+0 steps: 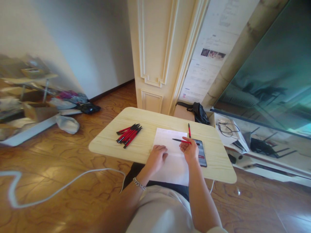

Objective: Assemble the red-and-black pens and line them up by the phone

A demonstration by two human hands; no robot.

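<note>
My right hand (189,149) grips a red and black pen (179,140) above the right part of a white sheet of paper (171,170). The pen lies almost level, its dark tip pointing left. On the left edge of the sheet rests my left hand (157,158), fingers slightly bent, with nothing seen in it. Another red and black pen (189,130) lies just beyond the right hand, by the paper's top right corner. A phone (203,155), partly covered by the right hand, lies right of the paper. Several similar pens (129,134) form a pile to the left.
A light wooden table (107,142) with rounded corners carries everything. Behind it stand a cream panelled door (156,42) and a black bag (200,113). A large screen (272,74) is at right. A white cable (73,179) crosses the floor at left, near boxes and bags.
</note>
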